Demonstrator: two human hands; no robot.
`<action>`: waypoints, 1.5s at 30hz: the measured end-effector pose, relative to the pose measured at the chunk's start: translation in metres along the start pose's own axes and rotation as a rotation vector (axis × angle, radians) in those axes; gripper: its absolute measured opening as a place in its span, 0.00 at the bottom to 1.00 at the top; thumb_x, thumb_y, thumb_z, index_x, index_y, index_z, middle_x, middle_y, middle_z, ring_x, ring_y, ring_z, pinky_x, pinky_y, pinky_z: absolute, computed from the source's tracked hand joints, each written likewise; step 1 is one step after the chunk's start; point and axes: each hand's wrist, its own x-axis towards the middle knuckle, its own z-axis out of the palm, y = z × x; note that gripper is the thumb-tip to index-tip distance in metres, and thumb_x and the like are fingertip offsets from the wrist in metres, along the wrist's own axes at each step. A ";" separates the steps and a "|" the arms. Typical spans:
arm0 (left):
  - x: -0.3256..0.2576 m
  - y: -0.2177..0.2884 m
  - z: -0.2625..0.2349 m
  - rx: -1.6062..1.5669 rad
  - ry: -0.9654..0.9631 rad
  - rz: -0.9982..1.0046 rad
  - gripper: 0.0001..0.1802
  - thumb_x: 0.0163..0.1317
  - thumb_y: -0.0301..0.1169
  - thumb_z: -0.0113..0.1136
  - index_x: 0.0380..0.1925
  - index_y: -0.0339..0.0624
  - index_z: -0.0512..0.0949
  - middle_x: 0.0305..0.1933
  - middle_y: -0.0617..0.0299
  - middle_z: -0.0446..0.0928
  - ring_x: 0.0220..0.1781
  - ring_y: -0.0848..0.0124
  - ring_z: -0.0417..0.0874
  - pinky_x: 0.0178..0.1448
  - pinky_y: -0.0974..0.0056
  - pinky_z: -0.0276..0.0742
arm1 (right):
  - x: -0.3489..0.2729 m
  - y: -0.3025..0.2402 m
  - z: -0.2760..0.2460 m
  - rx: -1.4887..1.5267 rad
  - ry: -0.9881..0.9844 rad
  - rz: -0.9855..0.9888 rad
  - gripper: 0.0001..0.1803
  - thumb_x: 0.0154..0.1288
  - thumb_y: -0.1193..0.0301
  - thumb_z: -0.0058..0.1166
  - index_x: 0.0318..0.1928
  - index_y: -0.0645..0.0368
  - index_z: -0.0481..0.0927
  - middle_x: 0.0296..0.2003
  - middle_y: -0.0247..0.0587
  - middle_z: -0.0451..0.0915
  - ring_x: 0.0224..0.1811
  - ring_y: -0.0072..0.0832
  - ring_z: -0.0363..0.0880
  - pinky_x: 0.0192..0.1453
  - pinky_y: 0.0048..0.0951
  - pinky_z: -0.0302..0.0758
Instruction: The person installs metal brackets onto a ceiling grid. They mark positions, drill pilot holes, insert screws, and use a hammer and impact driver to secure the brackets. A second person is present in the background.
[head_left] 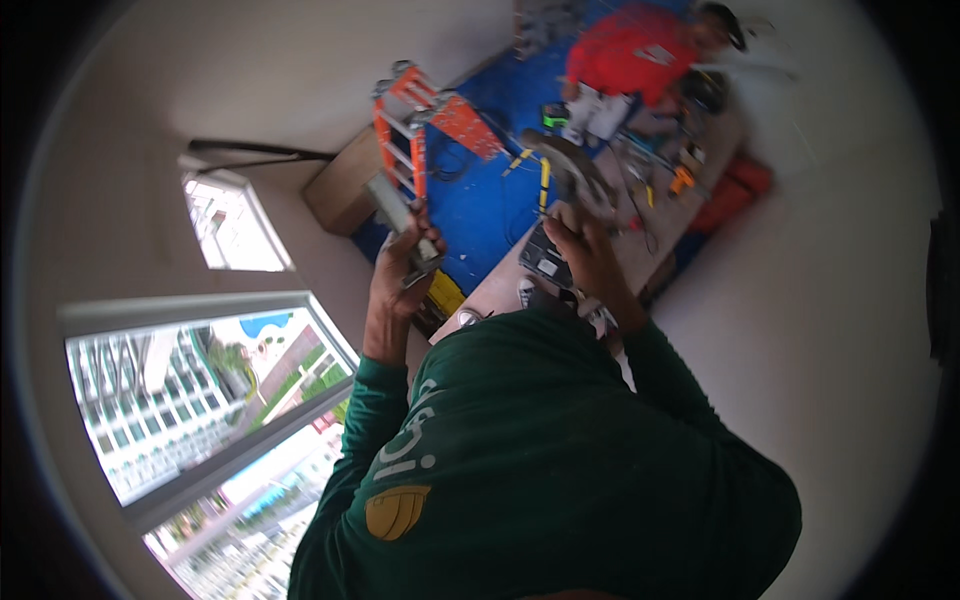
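Note:
My left hand (408, 254) is closed around a pale, straight-edged long piece (388, 203), which points up and away from me. Whether it is wood or metal is unclear. In my right hand (585, 252) is a dark cordless power tool (575, 170) with a curved, guard-like head, blurred at its far end. Its black battery (545, 258) sticks out on the left of that hand. The two things are held apart from each other, at about waist height. My right fingers partly hide the tool's handle.
An orange ladder (415, 150) stands on a blue floor covering (470, 225) beside a cardboard-coloured box (345, 180). Windows (200, 400) are at my left. On a plank-like surface (640, 265) lie several tools and cables. A person in red (630, 50) crouches at the far right.

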 end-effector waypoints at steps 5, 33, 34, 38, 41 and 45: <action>-0.006 -0.016 -0.016 -0.082 0.043 -0.095 0.21 0.78 0.29 0.61 0.68 0.40 0.72 0.50 0.64 0.76 0.50 0.72 0.80 0.57 0.63 0.84 | -0.015 0.109 -0.047 0.019 -0.102 0.520 0.18 0.76 0.60 0.61 0.47 0.65 0.81 0.31 0.39 0.81 0.26 0.32 0.80 0.35 0.41 0.78; -0.066 -0.020 -0.065 0.398 0.376 -0.093 0.22 0.83 0.28 0.55 0.72 0.34 0.68 0.51 0.62 0.78 0.48 0.71 0.84 0.57 0.67 0.83 | -0.032 0.435 -0.151 -0.334 -0.066 1.108 0.16 0.71 0.65 0.58 0.32 0.67 0.84 0.19 0.46 0.80 0.18 0.38 0.82 0.22 0.42 0.77; -0.068 -0.019 -0.068 0.402 0.378 -0.089 0.22 0.83 0.27 0.54 0.72 0.34 0.68 0.52 0.62 0.77 0.48 0.71 0.83 0.57 0.67 0.83 | -0.023 0.440 -0.144 -0.372 -0.029 1.075 0.14 0.71 0.68 0.58 0.34 0.67 0.85 0.19 0.46 0.80 0.17 0.38 0.81 0.21 0.41 0.77; -0.082 -0.018 -0.067 0.472 0.467 -0.071 0.21 0.83 0.28 0.54 0.71 0.33 0.68 0.53 0.62 0.76 0.48 0.72 0.82 0.56 0.67 0.82 | 0.017 0.463 -0.133 -0.811 -0.518 0.792 0.10 0.68 0.73 0.59 0.40 0.67 0.89 0.17 0.44 0.81 0.16 0.37 0.80 0.22 0.41 0.76; -0.085 -0.020 -0.060 0.417 0.524 -0.056 0.22 0.83 0.29 0.54 0.71 0.34 0.69 0.51 0.63 0.76 0.47 0.73 0.81 0.55 0.67 0.82 | 0.038 0.455 -0.151 -0.748 -0.614 0.504 0.12 0.68 0.72 0.60 0.47 0.64 0.89 0.16 0.43 0.79 0.16 0.35 0.79 0.22 0.41 0.75; -0.077 -0.026 -0.047 0.267 0.501 -0.044 0.22 0.81 0.31 0.59 0.69 0.39 0.69 0.46 0.68 0.76 0.47 0.74 0.80 0.52 0.66 0.82 | 0.073 0.422 -0.165 -0.521 -0.433 0.259 0.10 0.72 0.70 0.59 0.48 0.60 0.86 0.18 0.40 0.77 0.16 0.33 0.77 0.20 0.39 0.72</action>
